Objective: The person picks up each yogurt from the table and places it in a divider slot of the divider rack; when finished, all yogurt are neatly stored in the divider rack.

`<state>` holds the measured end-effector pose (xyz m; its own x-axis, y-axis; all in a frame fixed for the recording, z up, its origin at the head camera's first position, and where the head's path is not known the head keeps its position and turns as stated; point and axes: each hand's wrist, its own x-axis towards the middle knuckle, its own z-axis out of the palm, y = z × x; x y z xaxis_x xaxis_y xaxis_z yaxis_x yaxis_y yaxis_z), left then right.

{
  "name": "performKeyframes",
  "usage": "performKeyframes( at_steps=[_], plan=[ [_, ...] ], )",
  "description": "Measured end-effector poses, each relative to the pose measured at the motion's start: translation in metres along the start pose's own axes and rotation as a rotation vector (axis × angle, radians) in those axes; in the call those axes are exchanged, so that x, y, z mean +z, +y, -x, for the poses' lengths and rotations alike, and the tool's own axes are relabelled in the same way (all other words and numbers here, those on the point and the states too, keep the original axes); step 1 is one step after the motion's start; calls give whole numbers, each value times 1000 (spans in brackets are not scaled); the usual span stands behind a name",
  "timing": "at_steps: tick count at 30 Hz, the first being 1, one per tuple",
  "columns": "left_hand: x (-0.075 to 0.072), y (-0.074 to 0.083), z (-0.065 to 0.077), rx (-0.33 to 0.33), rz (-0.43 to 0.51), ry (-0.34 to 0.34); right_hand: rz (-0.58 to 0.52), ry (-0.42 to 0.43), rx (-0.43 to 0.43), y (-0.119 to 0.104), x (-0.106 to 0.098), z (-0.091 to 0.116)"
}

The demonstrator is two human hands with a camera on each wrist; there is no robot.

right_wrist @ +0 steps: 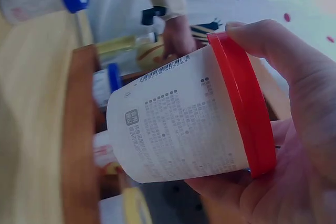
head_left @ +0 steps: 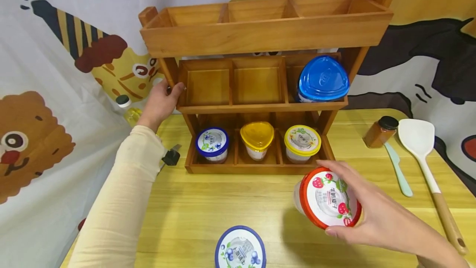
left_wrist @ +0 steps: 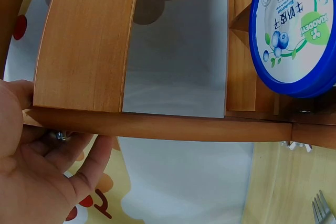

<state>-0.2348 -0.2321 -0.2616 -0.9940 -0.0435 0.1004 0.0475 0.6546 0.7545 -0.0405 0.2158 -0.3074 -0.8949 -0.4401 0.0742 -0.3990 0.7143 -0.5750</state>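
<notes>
My right hand (head_left: 372, 214) grips a red-lidded strawberry yogurt cup (head_left: 327, 197), lifted off the table in front of the rack; the right wrist view shows its white printed side (right_wrist: 178, 124) in my fingers (right_wrist: 294, 66). My left hand (head_left: 161, 102) holds the left post of the wooden three-tier rack (head_left: 260, 36) at the middle shelf, and in the left wrist view my fingers (left_wrist: 47, 171) wrap the wood (left_wrist: 157, 124). The bottom tier holds a blue-lidded cup (head_left: 212, 144), a yellow-lidded cup (head_left: 257, 137) and a yellow-rimmed cup (head_left: 302, 142). A big blue-lidded tub (head_left: 322, 80) sits middle right.
Another blueberry cup (head_left: 240, 249) stands at the table's near edge. To the right lie a small brown jar (head_left: 380, 131), a pale spatula (head_left: 427, 156) and a light green knife (head_left: 398, 171). A small bottle (head_left: 124, 104) and a black clip (head_left: 171, 157) sit left of the rack.
</notes>
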Motion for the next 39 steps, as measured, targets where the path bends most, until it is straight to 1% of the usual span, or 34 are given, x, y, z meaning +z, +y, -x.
performKeyframes(
  at_steps=[5,10,17,20,23,29,33,39],
  plan=[
    [0,0,0,7,-5,7,-41,53,-69,-16,-14,-16],
    [0,0,0,11,-8,5,-97,104,-141,-28,-21,-35],
    [0,2,0,9,-9,1,-81,207,-218,-49,-30,-65],
    [0,1,1,12,-14,0,-90,232,-244,-58,-32,-78],
    [0,1,2,16,-9,-1,-106,247,-248,-67,-34,-90],
    [1,0,4,3,-15,-5,-134,265,-254,-81,-37,-112],
    [1,-2,3,14,-26,1,-127,294,-273,-85,-36,-125],
    [1,-3,-1,38,-33,19,-129,356,-294,-82,-36,-145]
  ],
)
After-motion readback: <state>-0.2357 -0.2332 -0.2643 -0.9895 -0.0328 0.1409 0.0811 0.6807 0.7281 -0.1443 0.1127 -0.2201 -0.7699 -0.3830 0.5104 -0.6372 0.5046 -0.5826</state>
